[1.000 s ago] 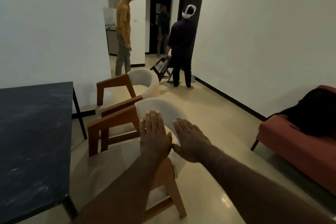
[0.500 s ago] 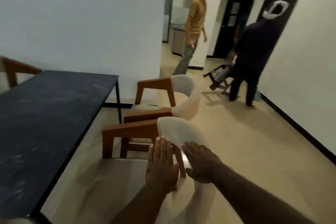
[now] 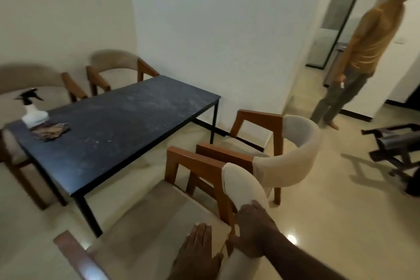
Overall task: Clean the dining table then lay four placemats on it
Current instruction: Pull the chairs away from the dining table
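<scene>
- Down at 6 o'clock, both hands are on the nearest chair [image 3: 181, 207]: the left hand [image 3: 197, 250] lies flat and open on the seat end of the backrest, holding nothing, while the right hand [image 3: 252, 232] has its grip curled round the cushioned backrest.
- Biggest change from a second ago: the view has swung left, so the whole table [image 3: 118, 125] is now in sight at 10 o'clock, where before only a corner showed. The hands haven't left the chair.
- My read: cleaning hasn't started. The dark top looks dusty and streaked.
- Spray bottle [image 3: 33, 109] and a crumpled cloth [image 3: 51, 130] sit touching each other at the table's far-left end, around 9 o'clock.
- No placemats anywhere in view, so can't say where they are.
- Bystander [image 3: 363, 52] at 2 o'clock is cut off at the top, and the dark frame thing at 3 o'clock is too cropped to identify.
</scene>
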